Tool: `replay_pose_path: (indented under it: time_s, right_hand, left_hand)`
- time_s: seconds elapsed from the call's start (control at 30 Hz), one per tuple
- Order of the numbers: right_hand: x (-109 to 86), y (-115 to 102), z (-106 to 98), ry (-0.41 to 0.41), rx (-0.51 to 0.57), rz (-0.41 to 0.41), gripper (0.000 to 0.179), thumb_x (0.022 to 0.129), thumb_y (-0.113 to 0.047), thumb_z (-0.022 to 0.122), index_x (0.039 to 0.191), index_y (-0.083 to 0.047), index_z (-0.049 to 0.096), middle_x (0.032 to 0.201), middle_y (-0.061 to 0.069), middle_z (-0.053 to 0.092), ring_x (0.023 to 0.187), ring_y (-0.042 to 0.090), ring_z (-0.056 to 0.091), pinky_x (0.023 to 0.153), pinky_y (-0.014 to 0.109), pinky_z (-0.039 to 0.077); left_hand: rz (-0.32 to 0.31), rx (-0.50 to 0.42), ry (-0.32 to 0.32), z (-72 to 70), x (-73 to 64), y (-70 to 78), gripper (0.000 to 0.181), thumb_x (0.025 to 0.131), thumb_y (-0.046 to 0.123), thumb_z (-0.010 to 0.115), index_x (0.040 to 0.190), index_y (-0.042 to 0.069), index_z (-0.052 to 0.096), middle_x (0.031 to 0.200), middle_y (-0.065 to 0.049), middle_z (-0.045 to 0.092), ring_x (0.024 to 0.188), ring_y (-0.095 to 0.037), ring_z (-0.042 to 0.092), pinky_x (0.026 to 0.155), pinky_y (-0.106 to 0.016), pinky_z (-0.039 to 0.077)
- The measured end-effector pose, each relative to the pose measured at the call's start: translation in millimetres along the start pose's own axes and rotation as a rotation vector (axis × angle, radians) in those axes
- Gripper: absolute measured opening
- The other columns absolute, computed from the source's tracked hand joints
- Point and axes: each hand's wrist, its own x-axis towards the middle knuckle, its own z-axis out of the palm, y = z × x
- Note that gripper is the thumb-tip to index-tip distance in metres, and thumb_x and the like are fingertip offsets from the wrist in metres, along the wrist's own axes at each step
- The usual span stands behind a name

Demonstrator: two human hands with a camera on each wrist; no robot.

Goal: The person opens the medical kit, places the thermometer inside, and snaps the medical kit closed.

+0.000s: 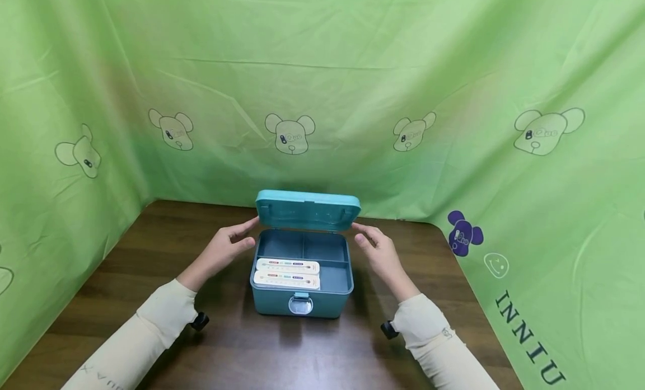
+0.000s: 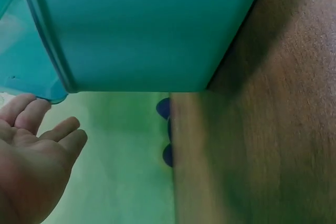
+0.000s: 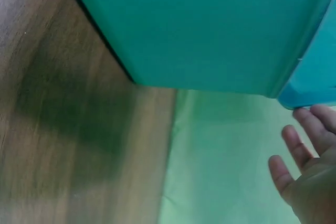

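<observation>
A teal storage box (image 1: 322, 305) stands on the table with its lid (image 1: 307, 210) raised at the back. Inside are divided compartments; two white flat cases (image 1: 287, 279) with coloured print lie in the front one. A metal latch (image 1: 300, 304) hangs on the front wall. My left hand (image 1: 227, 247) is at the lid's left side, its fairly straight fingertips right at the lid's lower edge. On the opposite side, my right hand (image 1: 380, 253) has its extended fingertips at the lid's lower right corner. Both wrist views show the fingers spread loosely behind the box.
The brown wooden table (image 1: 211, 345) extends around the box. Green cloth (image 1: 353, 99) with printed bear heads hangs behind the table and along both sides. Each sleeved wrist carries a small black device (image 1: 200, 322).
</observation>
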Motion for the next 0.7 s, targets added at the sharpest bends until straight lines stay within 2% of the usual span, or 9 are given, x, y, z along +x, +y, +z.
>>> replay_pose_path:
  time_s: [0.13, 0.23, 0.3, 0.37, 0.5, 0.53, 0.7]
  right_hand:
    - [-3.2, -9.9, -7.3, -0.033, -0.011, -0.012, 0.057, 0.112, -0.040, 0.036, 0.135, 0.004, 0.064, 0.134, 0.024, 0.065, 0.130, 0.042, 0.057, 0.108, 0.060, 0.043]
    - [-3.9, -18.0, -12.9, -0.078, -0.012, 0.025, 0.063, 0.113, -0.041, 0.029, 0.133, 0.009, 0.063, 0.132, 0.028, 0.064, 0.129, 0.044, 0.056, 0.110, 0.059, 0.042]
    - [-2.9, -22.7, -16.8, -0.115, -0.016, 0.065, 0.065, 0.113, -0.043, 0.030, 0.126, 0.010, 0.065, 0.124, 0.028, 0.066, 0.124, 0.042, 0.059, 0.108, 0.056, 0.045]
    - [-1.3, -27.2, -20.3, -0.161, 0.004, 0.102, 0.062, 0.112, -0.043, 0.036, 0.127, 0.010, 0.065, 0.125, 0.027, 0.067, 0.125, 0.041, 0.059, 0.109, 0.054, 0.044]
    - [1.3, -32.0, -26.7, -0.261, 0.035, 0.127, 0.054, 0.110, -0.039, 0.047, 0.134, 0.006, 0.063, 0.129, 0.023, 0.068, 0.127, 0.037, 0.059, 0.110, 0.052, 0.044]
    - [1.2, -33.0, -27.9, -0.280, 0.042, 0.127, 0.054, 0.108, -0.038, 0.050, 0.140, 0.005, 0.059, 0.135, 0.022, 0.065, 0.130, 0.038, 0.058, 0.112, 0.053, 0.043]
    - [-1.0, -33.5, -32.1, -0.356, 0.042, 0.126, 0.060, 0.103, -0.040, 0.061, 0.146, 0.002, 0.054, 0.137, 0.020, 0.065, 0.123, 0.029, 0.063, 0.101, 0.038, 0.051]
  left_hand:
    - [0.009, 0.035, -0.018, -6.4, -3.2, 6.0, 0.070, 0.099, 0.055, 0.061, 0.153, 0.012, 0.050, 0.155, -0.011, 0.050, 0.143, -0.036, 0.046, 0.110, -0.058, 0.045]
    - [0.007, 0.073, -0.042, -12.5, -4.5, 13.7, 0.078, 0.099, 0.065, 0.052, 0.151, 0.007, 0.052, 0.153, -0.014, 0.052, 0.143, -0.039, 0.046, 0.112, -0.061, 0.042]
    - [0.002, 0.096, -0.068, -16.9, -4.9, 18.8, 0.083, 0.099, 0.070, 0.046, 0.150, 0.004, 0.051, 0.153, -0.016, 0.051, 0.144, -0.040, 0.045, 0.114, -0.062, 0.038]
    - [-0.011, 0.103, -0.105, -20.9, -4.9, 23.4, 0.083, 0.100, 0.069, 0.045, 0.150, 0.002, 0.050, 0.153, -0.018, 0.051, 0.144, -0.041, 0.044, 0.115, -0.063, 0.036]
    - [-0.079, 0.080, -0.170, -24.8, -2.5, 31.7, 0.075, 0.102, 0.058, 0.053, 0.152, 0.002, 0.048, 0.152, -0.017, 0.052, 0.143, -0.039, 0.046, 0.115, -0.062, 0.037]
    - [-0.095, 0.072, -0.183, -25.1, -1.9, 32.9, 0.074, 0.102, 0.055, 0.056, 0.153, 0.002, 0.047, 0.152, -0.017, 0.052, 0.142, -0.038, 0.047, 0.115, -0.061, 0.038]
    - [-0.163, 0.013, -0.222, -23.9, -2.1, 34.4, 0.074, 0.098, 0.049, 0.065, 0.155, 0.007, 0.045, 0.150, -0.013, 0.055, 0.137, -0.032, 0.052, 0.113, -0.057, 0.042]
